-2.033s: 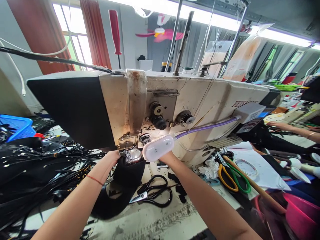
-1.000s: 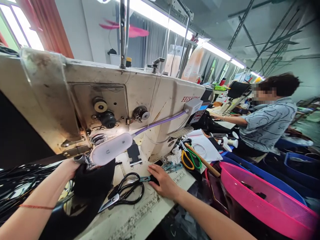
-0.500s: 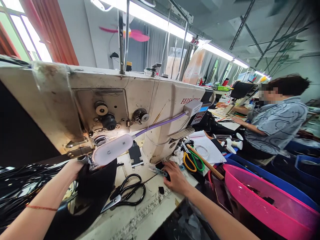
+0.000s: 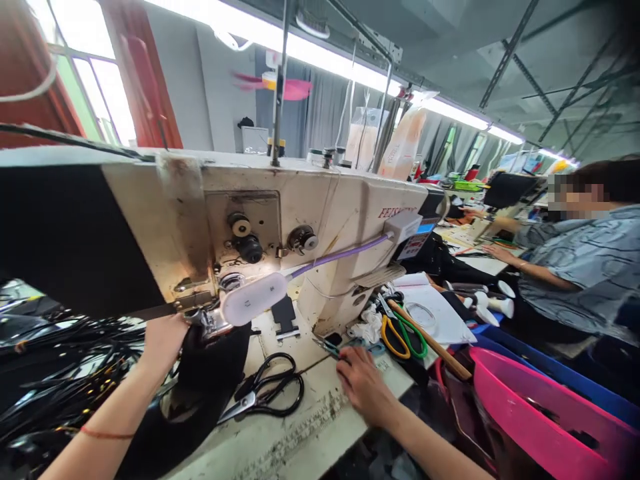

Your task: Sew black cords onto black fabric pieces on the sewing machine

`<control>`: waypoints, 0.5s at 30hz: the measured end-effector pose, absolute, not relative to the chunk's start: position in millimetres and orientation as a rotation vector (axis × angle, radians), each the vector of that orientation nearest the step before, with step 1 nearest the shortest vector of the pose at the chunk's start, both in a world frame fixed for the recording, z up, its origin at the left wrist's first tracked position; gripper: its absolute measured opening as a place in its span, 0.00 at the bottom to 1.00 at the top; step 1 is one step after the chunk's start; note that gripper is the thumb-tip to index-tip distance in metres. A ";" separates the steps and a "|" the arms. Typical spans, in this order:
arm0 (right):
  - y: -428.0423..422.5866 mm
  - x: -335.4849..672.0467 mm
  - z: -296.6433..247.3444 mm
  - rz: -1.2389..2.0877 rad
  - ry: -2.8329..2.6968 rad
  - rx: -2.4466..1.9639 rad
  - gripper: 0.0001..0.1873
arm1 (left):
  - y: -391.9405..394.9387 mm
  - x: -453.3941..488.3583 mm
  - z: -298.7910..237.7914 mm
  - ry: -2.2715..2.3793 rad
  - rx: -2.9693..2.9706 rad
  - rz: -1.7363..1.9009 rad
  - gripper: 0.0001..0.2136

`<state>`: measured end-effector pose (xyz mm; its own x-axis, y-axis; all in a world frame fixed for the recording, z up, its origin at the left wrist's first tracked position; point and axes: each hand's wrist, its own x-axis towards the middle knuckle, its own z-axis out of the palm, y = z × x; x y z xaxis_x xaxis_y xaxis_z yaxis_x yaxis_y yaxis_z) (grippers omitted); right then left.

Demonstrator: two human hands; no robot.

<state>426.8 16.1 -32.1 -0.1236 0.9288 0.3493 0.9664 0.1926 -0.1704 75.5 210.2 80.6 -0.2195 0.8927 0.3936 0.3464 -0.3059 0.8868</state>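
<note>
My left hand (image 4: pixel 163 343) is at the presser foot (image 4: pixel 205 323) of a large white sewing machine (image 4: pixel 330 200). It grips the edge of a black fabric piece (image 4: pixel 210 367) there, with its fingertips partly hidden. The fabric hangs down over the bed and has a cut-out opening. My right hand (image 4: pixel 367 390) rests on the machine bed with its fingers curled down. What lies under those fingertips is hidden. Small thread snips (image 4: pixel 326 347) lie just beyond them. Black-handled scissors (image 4: pixel 270 390) lie on the bed between both hands.
A white lamp (image 4: pixel 257 300) hangs before the needle area. Yellow and green scissors (image 4: pixel 400 337), a wooden stick (image 4: pixel 430 340) and white paper (image 4: pixel 440 313) lie at the right. A pink basin (image 4: pixel 540 413) stands there. Black straps (image 4: pixel 65 373) pile up at left. A co-worker (image 4: pixel 580 253) sits beyond.
My right hand has drawn back from the snips towards me. A small black scrap that lay near it no longer shows. My left hand stays at the presser foot. The view has shifted left.
</note>
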 end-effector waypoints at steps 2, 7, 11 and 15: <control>26.4 432.7 -28.6 -0.190 -2.026 -1.746 0.11 | 189.1 72.6 82.1 1.571 1.516 1.715 0.11; 75.8 387.8 3.0 0.156 -2.030 -1.416 0.08 | 112.1 84.3 44.8 1.412 1.885 1.978 0.16; 100.8 330.2 16.5 0.452 -2.364 -1.361 0.22 | 91.4 81.9 -2.9 1.718 2.351 1.562 0.40; 91.8 323.9 10.2 0.435 -2.495 -1.437 0.17 | 122.5 57.0 -20.0 1.753 2.511 1.318 0.36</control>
